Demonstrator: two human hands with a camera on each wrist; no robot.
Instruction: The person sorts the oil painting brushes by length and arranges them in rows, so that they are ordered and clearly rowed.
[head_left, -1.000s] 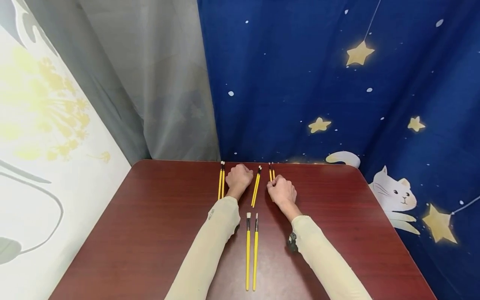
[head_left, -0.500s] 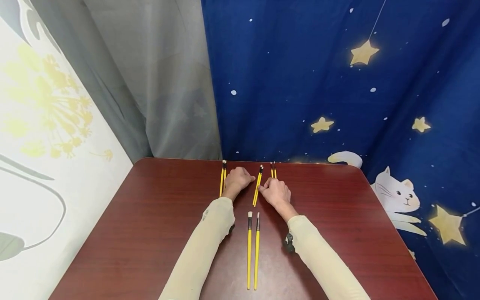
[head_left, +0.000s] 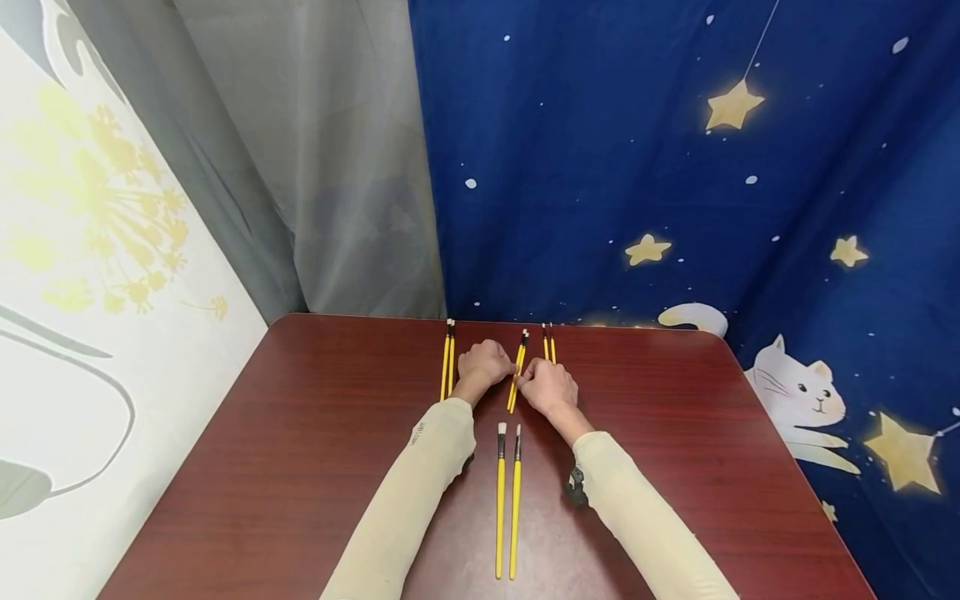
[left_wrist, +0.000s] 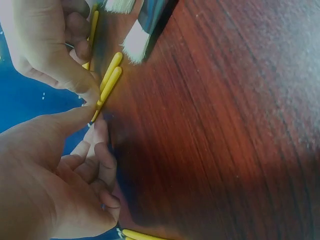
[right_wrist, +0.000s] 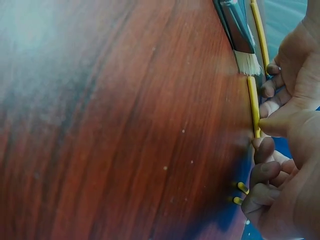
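Toward the back of the table, two thin yellow-handled paintbrushes lie side by side, slightly slanted. My left hand reaches them from the left and pinches them between thumb and fingers. From the right, my right hand pinches the same pair close to the left fingertips. In the left wrist view the handle ends poke out below both hands' touching fingertips. The right wrist view shows my right thumb and index finger at a yellow handle. Both hands partly cover the middle of these handles.
Another pair of paintbrushes lies left of my left hand. A thin pair extends beyond my right hand. Nearer stand out two larger paintbrushes, one flat and one narrower. The reddish-brown table ends at a blue star-patterned curtain.
My right hand has left the right-hand pair of paintbrushes and moved left to the middle pair. My left hand has shifted slightly right, and its fingertips now meet that pair.
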